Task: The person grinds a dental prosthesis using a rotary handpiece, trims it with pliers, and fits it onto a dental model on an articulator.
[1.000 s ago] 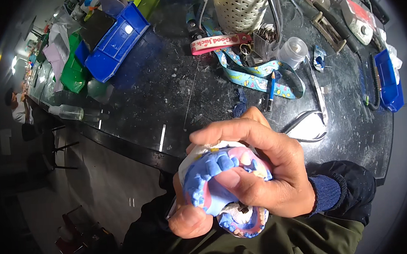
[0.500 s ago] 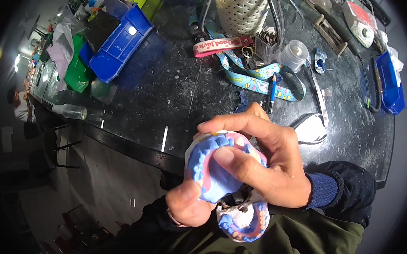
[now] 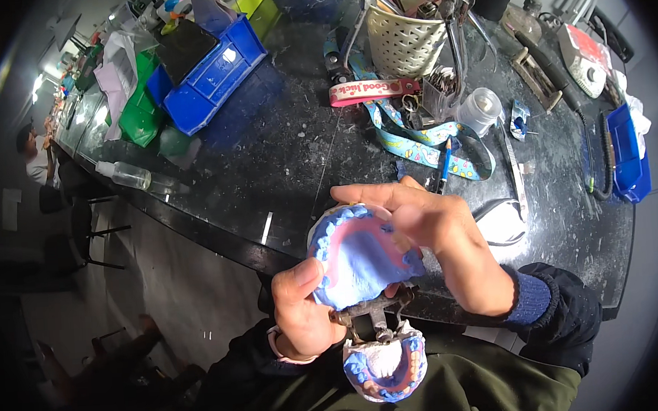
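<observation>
Item: blue dental cast (image 3: 358,260) with a pink arch band, lower centre of the frame, seated on a small metal hinged frame (image 3: 372,311). Below it, bottom centre, I log a second cast (image 3: 386,366), blue and pink with a row of teeth, hanging off the same frame.

Left hand (image 3: 301,315): closed around the frame and the cast's lower left edge, thumb pressed on the blue rim.

Right hand (image 3: 435,233): fingers curled over the cast's upper right edge, grasping it from above.

Surroundings: dark speckled worktable (image 3: 282,156) across the upper half; blue bins (image 3: 214,74) upper left; cream perforated basket (image 3: 402,41) upper centre; patterned lanyard (image 3: 422,137) and clear lidded jar (image 3: 480,108) centre right; clear squeeze bottle (image 3: 123,174) at the left table edge.

Risks, as I judge them: both casts are held off the table edge over the lap, so a loosened grip could drop them. Uneven thumb pressure could chip the rim or shift the upper cast on its hinge. The lower cast dangles unsupported and could swing.
</observation>
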`<action>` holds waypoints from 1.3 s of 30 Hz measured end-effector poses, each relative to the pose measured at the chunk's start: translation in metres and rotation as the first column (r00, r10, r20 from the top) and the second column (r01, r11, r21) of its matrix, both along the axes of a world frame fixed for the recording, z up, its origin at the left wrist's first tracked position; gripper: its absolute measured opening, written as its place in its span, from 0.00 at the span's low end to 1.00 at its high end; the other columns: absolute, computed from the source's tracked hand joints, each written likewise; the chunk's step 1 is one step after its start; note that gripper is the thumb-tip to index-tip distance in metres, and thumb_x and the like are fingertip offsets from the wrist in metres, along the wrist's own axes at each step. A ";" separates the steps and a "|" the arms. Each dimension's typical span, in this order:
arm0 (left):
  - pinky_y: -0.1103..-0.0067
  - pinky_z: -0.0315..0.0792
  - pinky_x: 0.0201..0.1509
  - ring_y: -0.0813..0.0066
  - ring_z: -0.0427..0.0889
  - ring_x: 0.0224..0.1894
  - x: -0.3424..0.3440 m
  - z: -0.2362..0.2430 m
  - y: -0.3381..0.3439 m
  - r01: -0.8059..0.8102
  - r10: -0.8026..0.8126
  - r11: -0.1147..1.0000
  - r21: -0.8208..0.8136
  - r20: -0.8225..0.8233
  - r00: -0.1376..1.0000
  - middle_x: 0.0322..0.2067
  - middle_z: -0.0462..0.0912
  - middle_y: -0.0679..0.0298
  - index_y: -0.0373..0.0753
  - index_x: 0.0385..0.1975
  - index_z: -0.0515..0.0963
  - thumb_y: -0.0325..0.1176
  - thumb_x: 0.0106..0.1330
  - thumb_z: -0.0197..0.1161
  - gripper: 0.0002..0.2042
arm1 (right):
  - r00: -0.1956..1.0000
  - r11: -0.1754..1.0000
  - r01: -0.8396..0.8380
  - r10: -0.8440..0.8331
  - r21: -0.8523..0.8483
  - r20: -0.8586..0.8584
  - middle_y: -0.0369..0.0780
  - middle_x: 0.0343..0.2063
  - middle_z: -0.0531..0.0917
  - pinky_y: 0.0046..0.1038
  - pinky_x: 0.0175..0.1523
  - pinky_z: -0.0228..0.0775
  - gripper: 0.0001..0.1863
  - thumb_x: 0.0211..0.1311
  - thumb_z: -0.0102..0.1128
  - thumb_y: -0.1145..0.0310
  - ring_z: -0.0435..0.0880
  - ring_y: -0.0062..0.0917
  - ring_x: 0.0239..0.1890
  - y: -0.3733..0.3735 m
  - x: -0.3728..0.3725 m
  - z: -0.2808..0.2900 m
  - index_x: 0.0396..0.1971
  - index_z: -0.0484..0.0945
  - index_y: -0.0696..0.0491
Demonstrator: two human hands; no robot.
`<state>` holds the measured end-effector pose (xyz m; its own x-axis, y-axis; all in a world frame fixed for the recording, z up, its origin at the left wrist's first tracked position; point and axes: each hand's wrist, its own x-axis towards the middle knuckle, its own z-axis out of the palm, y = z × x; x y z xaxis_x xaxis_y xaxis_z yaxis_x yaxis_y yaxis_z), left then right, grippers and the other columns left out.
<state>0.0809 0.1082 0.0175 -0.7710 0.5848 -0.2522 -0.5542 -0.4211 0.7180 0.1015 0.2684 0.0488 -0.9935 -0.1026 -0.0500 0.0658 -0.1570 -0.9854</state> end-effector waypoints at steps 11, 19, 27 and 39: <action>0.70 0.72 0.31 0.61 0.78 0.33 0.004 0.001 -0.003 -0.022 0.021 1.000 0.013 0.061 0.998 0.36 0.76 0.54 0.33 0.47 0.66 0.61 0.46 0.47 0.37 | 0.999 0.998 -0.019 0.018 -0.061 -0.028 0.36 0.27 0.77 0.24 0.47 0.59 0.20 0.60 0.44 0.66 0.70 0.17 0.33 -0.001 0.001 -0.007 0.50 0.71 0.60; 0.71 0.71 0.35 0.64 0.77 0.35 0.003 0.010 0.000 0.063 -0.064 0.989 -0.130 0.004 0.998 0.35 0.74 0.55 0.29 0.46 0.65 0.61 0.43 0.49 0.39 | 0.999 0.986 -0.040 0.040 -0.163 -0.007 0.36 0.28 0.76 0.19 0.40 0.62 0.18 0.58 0.47 0.73 0.68 0.15 0.33 -0.003 0.001 -0.007 0.49 0.73 0.58; 0.73 0.70 0.41 0.66 0.74 0.42 -0.001 0.005 -0.004 0.019 -0.022 0.998 -0.067 -0.050 0.998 0.43 0.72 0.56 0.32 0.52 0.62 0.56 0.47 0.48 0.36 | 0.997 0.954 -0.074 0.077 -0.291 -0.001 0.34 0.30 0.74 0.19 0.45 0.60 0.22 0.60 0.40 0.67 0.68 0.15 0.35 -0.005 -0.002 -0.014 0.54 0.67 0.59; 0.71 0.70 0.31 0.61 0.76 0.32 0.001 0.002 -0.001 -0.127 0.129 0.990 0.056 -0.039 0.991 0.37 0.75 0.52 0.30 0.48 0.66 0.60 0.48 0.46 0.37 | 0.989 0.955 -0.136 0.115 -0.264 -0.093 0.38 0.42 0.70 0.20 0.46 0.63 0.22 0.61 0.46 0.70 0.71 0.17 0.39 -0.004 -0.005 -0.015 0.55 0.65 0.61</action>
